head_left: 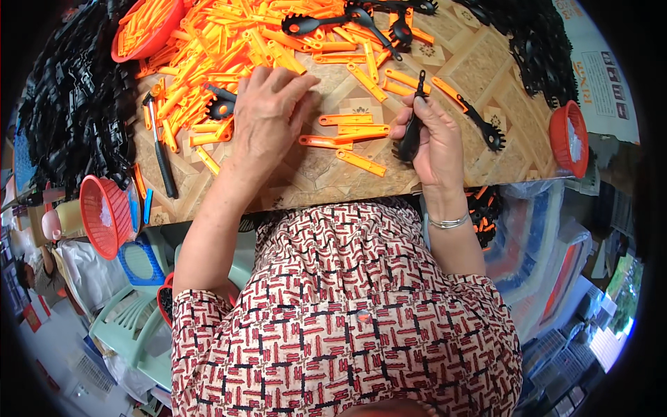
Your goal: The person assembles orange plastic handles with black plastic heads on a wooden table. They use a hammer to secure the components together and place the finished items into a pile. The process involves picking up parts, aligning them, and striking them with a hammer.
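Observation:
My right hand (441,135) pinches a black plastic pasta server head (411,139) by its stem, toothed end down, over the right part of the table. My left hand (271,115) is palm down at the near edge of a heap of orange plastic handles (222,45), fingers apart; what lies under it is hidden. Between my hands lie several loose orange handles (361,164). Just right of my right hand, a black toothed head (486,127) lies joined to an orange handle (448,93). Another black head (220,108) sits beside my left wrist.
Large heaps of black parts stand at the far left (80,104) and far right (542,55). A hammer (164,163) lies left of my arm. Red baskets (104,215) (569,139) hang at both table edges. Several black heads (302,26) lie at the back.

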Demonstrator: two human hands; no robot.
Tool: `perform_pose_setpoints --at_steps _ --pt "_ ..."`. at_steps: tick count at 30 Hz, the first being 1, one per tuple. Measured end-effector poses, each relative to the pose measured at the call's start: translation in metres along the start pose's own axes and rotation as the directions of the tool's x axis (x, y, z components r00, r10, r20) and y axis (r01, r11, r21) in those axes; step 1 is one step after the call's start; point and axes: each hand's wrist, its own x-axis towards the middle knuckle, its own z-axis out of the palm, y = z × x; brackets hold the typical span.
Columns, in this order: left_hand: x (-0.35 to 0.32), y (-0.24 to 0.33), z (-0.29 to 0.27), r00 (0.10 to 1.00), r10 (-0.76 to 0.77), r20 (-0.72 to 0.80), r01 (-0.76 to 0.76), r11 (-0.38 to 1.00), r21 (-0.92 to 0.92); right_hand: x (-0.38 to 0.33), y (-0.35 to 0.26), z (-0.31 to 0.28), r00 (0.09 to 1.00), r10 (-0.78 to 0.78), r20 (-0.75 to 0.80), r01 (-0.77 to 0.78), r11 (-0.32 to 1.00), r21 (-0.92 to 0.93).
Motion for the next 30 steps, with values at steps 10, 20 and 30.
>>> perform_pose_setpoints --at_steps 10,20,30 --pt "0.036 0.012 0.032 0.978 0.138 0.155 -0.143 0.990 0.020 -0.012 -0.006 -0.008 0.995 -0.063 -0.083 0.058 0.996 -0.063" --pt "0.052 -0.009 0.060 0.996 0.088 -0.033 -0.081 0.982 0.173 -0.009 -0.013 0.011 0.954 -0.213 -0.213 0.157 0.955 -0.252" --pt "0.012 0.012 -0.003 0.977 0.067 0.204 -0.013 0.966 -0.259 -0.016 -0.013 -0.005 0.991 -0.094 -0.099 0.044 0.906 -0.420"
